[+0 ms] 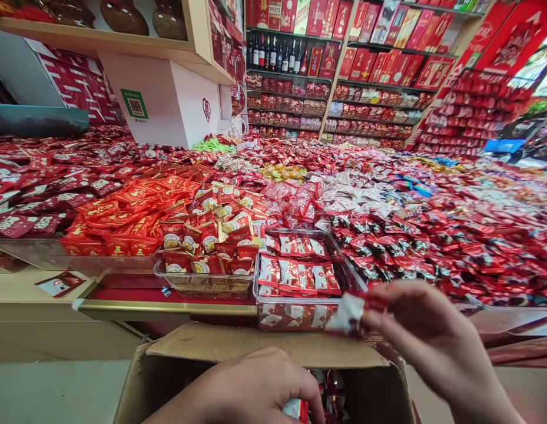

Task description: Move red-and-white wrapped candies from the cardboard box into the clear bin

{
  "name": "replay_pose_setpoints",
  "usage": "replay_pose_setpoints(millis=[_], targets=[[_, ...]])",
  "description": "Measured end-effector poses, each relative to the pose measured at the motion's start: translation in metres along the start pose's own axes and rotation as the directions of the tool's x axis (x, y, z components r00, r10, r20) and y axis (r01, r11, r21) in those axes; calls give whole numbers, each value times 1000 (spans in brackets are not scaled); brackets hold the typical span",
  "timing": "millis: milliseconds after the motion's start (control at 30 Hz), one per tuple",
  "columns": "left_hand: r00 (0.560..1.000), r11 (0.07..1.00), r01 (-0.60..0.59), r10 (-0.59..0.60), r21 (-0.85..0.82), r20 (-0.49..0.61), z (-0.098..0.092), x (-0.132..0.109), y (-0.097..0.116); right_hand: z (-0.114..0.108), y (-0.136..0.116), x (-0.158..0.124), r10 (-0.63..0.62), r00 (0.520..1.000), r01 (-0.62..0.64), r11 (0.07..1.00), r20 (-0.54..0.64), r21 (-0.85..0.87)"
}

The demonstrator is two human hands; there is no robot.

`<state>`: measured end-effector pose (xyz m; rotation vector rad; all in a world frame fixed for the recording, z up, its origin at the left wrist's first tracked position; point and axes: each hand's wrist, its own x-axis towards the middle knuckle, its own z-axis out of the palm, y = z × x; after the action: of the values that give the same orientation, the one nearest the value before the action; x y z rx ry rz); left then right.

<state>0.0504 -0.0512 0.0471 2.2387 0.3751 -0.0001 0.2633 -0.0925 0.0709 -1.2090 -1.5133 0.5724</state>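
Observation:
Pinched between the thumb and fingers of my right hand (432,341) is a red-and-white candy packet (347,313), a little blurred, just off the front right corner of a clear plastic bin (299,299). Rows of like packets (295,275) stand inside that bin, with dark bare space along its right side. My left hand (259,386) reaches down into an open cardboard box (255,346). Its fingers close on another red-and-white packet (296,408), partly hidden by the hand. More packets (332,388) show in the box beneath.
Left of the bin, a clear tray (202,280) holds durian candies. Orange-red packets (132,218) heap beyond it, and red-and-black ones (401,247) lie to the right. One loose packet (60,284) rests on the left ledge. Shelves (295,79) of bottles and boxes stand behind.

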Motion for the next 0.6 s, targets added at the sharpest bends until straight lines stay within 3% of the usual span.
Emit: replay_pose_setpoints(millis=[133, 200, 300, 333, 400, 467, 533, 600], targets=[[997, 1000, 19, -20, -12, -70, 4, -3, 3, -1, 8, 48, -95, 995, 96, 979, 15, -177], [978, 998, 32, -44, -62, -205, -5, -9, 8, 4, 14, 61, -82, 995, 92, 963, 52, -253], [862, 995, 95, -99, -34, -497, -39, -16, 18, 9, 22, 68, -60, 991, 93, 951, 122, -295], [840, 994, 109, -85, 13, -535, -53, -16, 22, 10, 23, 68, -54, 986, 100, 948, 156, -302], [887, 976, 179, -105, 124, -450, -81, -8, 27, 10, 24, 68, -44, 972, 121, 936, 231, -331], [954, 928, 261, -206, 265, -217, -102, 7, 31, 11, 22, 67, -39, 960, 143, 920, 276, -366], [934, 861, 318, -357, 396, 27, -112, 27, 33, 10, 20, 65, -36, 957, 148, 913, 287, -380], [890, 829, 336, -436, 448, 138, -113, 45, 34, 9, 18, 62, -36, 959, 147, 912, 280, -384]])
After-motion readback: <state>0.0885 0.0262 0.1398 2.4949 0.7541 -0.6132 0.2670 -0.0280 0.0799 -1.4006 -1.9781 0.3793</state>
